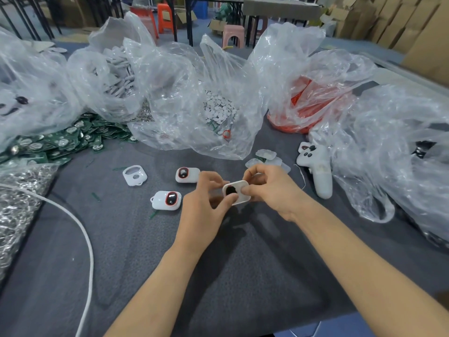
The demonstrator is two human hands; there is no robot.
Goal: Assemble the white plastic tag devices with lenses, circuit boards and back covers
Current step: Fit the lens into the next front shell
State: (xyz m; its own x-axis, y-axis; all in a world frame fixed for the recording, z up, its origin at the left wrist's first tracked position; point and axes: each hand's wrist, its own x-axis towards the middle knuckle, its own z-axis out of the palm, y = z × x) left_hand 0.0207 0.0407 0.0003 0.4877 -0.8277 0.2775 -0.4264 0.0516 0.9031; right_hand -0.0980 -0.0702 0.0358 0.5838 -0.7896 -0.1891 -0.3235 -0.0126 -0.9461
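Head view, centre frame: your left hand (206, 200) & right hand (269, 188) both pinch the white tag shell (239, 190) over the grey surface (243, 268). Upper tag (187, 175) & lower tag (167, 200) lie left of them, w/ lenses in.

Both bare forearms reach in from the bottom edge, converging mid-frame. Left hand (206, 200): fingers curled, thumb and fingertips pinching the white tag device (237, 184) at its left side. Right hand (269, 188): fingers curled, gripping its right edge.
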